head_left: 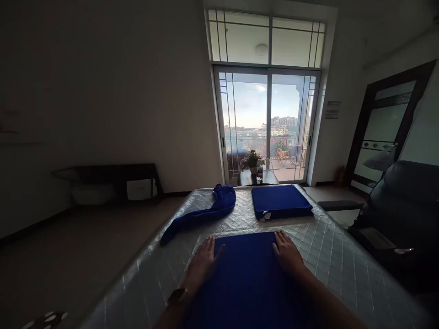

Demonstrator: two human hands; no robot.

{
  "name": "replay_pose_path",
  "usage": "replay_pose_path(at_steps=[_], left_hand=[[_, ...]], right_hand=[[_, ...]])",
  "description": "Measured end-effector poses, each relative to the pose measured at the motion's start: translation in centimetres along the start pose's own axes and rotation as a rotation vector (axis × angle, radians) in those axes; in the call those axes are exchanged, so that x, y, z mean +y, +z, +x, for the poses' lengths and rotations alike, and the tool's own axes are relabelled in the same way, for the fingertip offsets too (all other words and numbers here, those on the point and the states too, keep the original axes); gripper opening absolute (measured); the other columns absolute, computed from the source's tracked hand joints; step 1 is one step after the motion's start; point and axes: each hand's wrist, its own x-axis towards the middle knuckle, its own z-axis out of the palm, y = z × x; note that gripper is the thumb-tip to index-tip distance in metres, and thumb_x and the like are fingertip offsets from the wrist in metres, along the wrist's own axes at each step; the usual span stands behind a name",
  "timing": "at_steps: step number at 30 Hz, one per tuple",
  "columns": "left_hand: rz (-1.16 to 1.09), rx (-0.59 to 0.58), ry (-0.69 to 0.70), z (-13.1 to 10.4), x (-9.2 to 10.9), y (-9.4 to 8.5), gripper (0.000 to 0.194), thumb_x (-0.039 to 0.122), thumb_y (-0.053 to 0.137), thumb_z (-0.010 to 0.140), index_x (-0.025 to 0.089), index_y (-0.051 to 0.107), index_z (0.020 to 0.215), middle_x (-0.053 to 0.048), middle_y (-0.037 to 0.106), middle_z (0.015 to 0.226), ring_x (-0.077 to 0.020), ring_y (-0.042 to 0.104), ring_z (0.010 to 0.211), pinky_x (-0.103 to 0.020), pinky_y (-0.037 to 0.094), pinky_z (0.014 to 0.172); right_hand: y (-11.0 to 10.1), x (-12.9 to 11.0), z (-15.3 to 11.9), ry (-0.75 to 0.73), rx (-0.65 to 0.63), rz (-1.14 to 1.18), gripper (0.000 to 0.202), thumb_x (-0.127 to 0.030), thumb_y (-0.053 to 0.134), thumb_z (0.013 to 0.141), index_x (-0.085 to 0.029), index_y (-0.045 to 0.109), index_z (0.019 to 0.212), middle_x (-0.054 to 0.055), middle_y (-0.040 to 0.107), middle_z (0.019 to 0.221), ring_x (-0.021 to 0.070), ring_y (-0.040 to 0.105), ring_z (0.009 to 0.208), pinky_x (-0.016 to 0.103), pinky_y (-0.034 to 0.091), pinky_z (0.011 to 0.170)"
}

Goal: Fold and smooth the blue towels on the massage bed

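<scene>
A blue cloth [248, 278] lies flat in front of me in a smooth long panel, its near end running out of the picture. My left hand [204, 259] rests along its left edge, fingers stretched out and thumb over the cloth. On the opposite edge my right hand [287, 252] lies with its fingers extended near the far corner. Beyond them, a neatly folded blue cloth [281, 199] with white tags sits at the back right. A crumpled blue cloth [222, 205] trails across the back left.
Everything lies on a silvery quilted surface [329, 246]. Past its far edge stands a small dark table [245, 177] with a bottle [259, 170] and a potted plant [253, 160]. A dark chair [404, 205] is at the right, a low dark shelf [116, 171] at the left.
</scene>
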Motion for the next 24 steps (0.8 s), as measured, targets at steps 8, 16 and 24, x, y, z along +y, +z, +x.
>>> replay_pose_path(at_steps=[8,16,24], left_hand=[[0.036,0.0,0.004,-0.1,0.4,-0.2,0.087,0.062,0.015,0.105,-0.002,0.033,0.161,-0.021,0.032,0.172,-0.0307,0.029,0.162,-0.049,0.024,0.135],[0.05,0.032,0.006,-0.2,0.6,-0.3,0.091,0.067,0.017,0.104,-0.001,0.033,0.162,-0.023,0.034,0.171,-0.0324,0.03,0.162,-0.05,0.025,0.134],[0.061,0.05,0.013,0.3,0.1,0.2,0.082,0.061,0.02,0.105,0.002,0.037,0.161,-0.024,0.034,0.17,-0.0357,0.034,0.16,-0.056,0.028,0.132]], right_hand=[[0.0,0.0,0.2,0.007,-0.056,-0.037,0.079,-0.052,0.018,0.102,-0.007,0.028,0.166,0.01,0.023,0.177,0.0236,0.014,0.166,0.043,0.014,0.136],[-0.4,-0.2,0.7,0.029,-0.143,-0.101,0.081,-0.056,0.017,0.102,-0.009,0.02,0.168,0.007,0.017,0.179,0.0212,0.006,0.166,0.04,0.008,0.136],[-0.9,-0.3,0.7,0.021,-0.155,-0.11,0.081,-0.057,0.015,0.102,-0.01,0.019,0.168,0.007,0.012,0.179,0.0209,0.006,0.166,0.042,0.008,0.135]])
